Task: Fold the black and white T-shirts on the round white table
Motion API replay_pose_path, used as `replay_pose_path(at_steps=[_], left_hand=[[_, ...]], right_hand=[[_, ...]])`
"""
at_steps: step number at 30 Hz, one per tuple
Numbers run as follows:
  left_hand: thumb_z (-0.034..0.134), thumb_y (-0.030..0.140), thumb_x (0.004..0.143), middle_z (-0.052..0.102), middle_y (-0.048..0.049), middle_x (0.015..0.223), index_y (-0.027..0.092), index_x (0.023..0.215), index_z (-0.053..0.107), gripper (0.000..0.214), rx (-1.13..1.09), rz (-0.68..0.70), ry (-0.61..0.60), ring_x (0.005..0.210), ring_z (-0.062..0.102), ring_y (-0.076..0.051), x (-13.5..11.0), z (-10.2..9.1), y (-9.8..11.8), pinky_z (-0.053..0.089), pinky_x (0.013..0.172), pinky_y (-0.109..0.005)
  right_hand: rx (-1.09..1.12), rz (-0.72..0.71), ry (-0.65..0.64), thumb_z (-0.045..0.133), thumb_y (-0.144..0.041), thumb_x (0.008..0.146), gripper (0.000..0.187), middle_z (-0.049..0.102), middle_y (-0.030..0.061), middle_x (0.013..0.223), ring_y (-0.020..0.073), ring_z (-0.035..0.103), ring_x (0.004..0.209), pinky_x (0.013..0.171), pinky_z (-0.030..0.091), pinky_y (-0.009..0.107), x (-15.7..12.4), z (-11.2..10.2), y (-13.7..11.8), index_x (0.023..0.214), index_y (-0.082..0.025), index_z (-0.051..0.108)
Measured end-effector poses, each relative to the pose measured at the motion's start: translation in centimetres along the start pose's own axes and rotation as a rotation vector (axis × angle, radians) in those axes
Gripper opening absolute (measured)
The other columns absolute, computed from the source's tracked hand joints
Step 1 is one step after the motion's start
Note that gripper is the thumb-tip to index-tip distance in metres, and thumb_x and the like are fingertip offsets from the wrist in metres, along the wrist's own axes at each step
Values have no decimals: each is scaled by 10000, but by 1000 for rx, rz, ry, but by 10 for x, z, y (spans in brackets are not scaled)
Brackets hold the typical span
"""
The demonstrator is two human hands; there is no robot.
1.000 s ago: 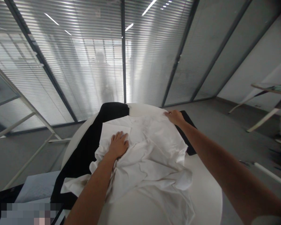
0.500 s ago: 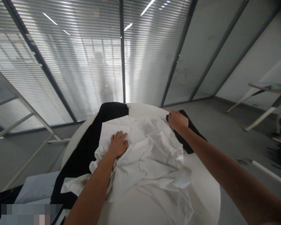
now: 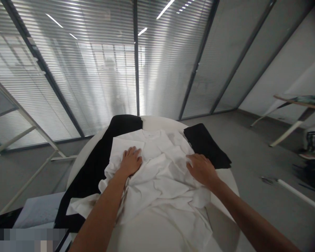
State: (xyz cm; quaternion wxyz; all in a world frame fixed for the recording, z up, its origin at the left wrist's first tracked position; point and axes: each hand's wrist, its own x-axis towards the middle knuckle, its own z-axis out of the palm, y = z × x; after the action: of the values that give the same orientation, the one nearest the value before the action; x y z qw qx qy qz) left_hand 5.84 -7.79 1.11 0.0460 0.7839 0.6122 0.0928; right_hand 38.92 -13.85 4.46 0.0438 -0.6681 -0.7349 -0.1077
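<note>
A crumpled white T-shirt (image 3: pixel 157 168) is spread over a round white table, its neckline towards the far edge. My left hand (image 3: pixel 131 161) lies flat on the shirt's left sleeve area, fingers spread. At the shirt's right side, my right hand (image 3: pixel 202 169) rests with its fingers apart and slightly bent, tips at the fabric. Just beyond it lies a folded black cloth (image 3: pixel 206 143). A larger black garment (image 3: pixel 94 168) runs along the left side of the table, partly under the white shirt.
The white table (image 3: pixel 160 121) has a rounded edge. A white metal frame (image 3: pixel 39 131) stands at left, near papers (image 3: pixel 39 210). Glass panels with blinds (image 3: pixel 107 87) stand behind. On the floor at right are a white pole (image 3: pixel 299 196) and another table (image 3: pixel 301 101).
My right hand has let go of the folded black cloth and come nearer, onto the right side of the shirt. The black cloth now lies flatter. My left hand stays in place.
</note>
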Motion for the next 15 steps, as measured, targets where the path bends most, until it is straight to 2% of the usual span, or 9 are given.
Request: replay_pose_path(at_steps=[3, 5, 9, 11, 15], left_hand=[[359, 365, 946, 351, -123, 1537, 233, 1449, 410, 523, -10, 6, 8, 1425, 286, -267, -1, -1, 0, 218, 1148, -493], [366, 359, 946, 368, -118, 1526, 242, 1445, 415, 515, -13, 9, 20, 1412, 309, -262, -3, -4, 1, 228, 1144, -493], [406, 361, 934, 396, -98, 1508, 263, 1417, 449, 495, -4, -17, 61, 1370, 362, -275, -10, -16, 7, 273, 1119, -499], [407, 358, 933, 447, -86, 1464, 266, 1386, 484, 468, 0, -36, 73, 1310, 430, -267, -16, -25, 9, 324, 1089, -468], [383, 363, 932, 574, -98, 1288, 252, 1301, 558, 424, 25, -145, 57, 1145, 555, -261, -28, -46, -4, 438, 962, -416]], right_hand=[[98, -151, 42, 464, -290, 899, 369, 575, 113, 1323, 275, 486, 1240, 1025, 354, 430, -18, 8, -3, 1230, -238, 620], [165, -204, 55, 459, -299, 909, 357, 580, 97, 1320, 265, 474, 1255, 1047, 321, 437, -28, 7, -5, 1220, -262, 629], [225, -252, 26, 467, -336, 913, 349, 627, 104, 1226, 263, 524, 1172, 982, 372, 422, -38, -1, -7, 1210, -269, 637], [205, -265, -1, 487, -339, 900, 351, 638, 109, 1188, 269, 551, 1121, 950, 399, 422, -41, -4, -6, 1206, -259, 642], [139, -201, -40, 471, -329, 911, 345, 632, 126, 1175, 282, 570, 1076, 908, 438, 416, -40, -3, -1, 1187, -223, 649]])
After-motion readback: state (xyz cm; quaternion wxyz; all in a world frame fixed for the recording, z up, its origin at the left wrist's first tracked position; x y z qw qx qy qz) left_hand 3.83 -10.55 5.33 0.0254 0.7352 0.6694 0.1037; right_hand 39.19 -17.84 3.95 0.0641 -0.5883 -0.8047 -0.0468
